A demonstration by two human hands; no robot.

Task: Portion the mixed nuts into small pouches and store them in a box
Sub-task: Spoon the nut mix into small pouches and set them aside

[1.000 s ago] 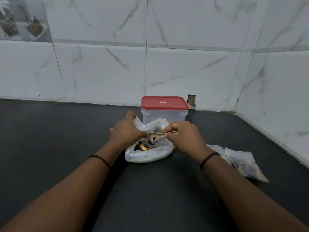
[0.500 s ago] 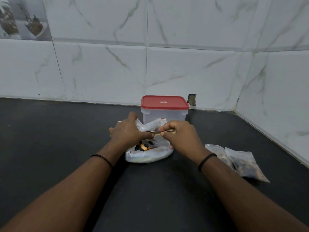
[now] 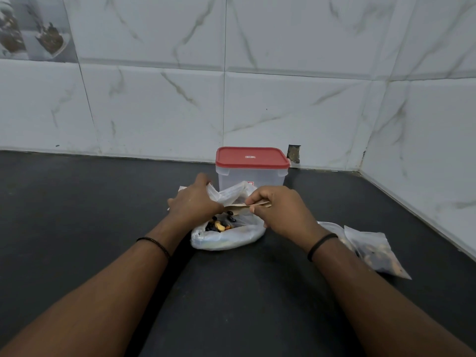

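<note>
I took the red-lidded box (image 3: 252,168) at the back of the dark counter (image 3: 77,228) as my landmark and read the scene from its left across. Left of the box and a little in front of it, my left hand (image 3: 194,206) was curled on the rim of the big plastic bag (image 3: 228,234), with a small clear pouch (image 3: 181,188) seemingly in the same grip, only its corner showing past the knuckles. The bag sat directly in front of the box, slumped open, and the mixed nuts (image 3: 220,224) lay dark and pale in its bottom, so there was stock left to portion. Over the bag's mouth, just in front of the box, a wooden spoon (image 3: 238,207) lay level; I could not tell whether it carried a load. My right hand (image 3: 279,211), in front and slightly right of the box, had its fingertips pinched on the spoon's handle. Well to the right of the box and nearer to me, two filled pouches (image 3: 371,249) lay flat, one overlapping the other, apparently finished. I judged the work to be mid-course: two portions done, another being filled, nuts remaining in the bag. The box's lid was on, and I could see no pouches through its clear wall, so storing was not yet begun.
</note>
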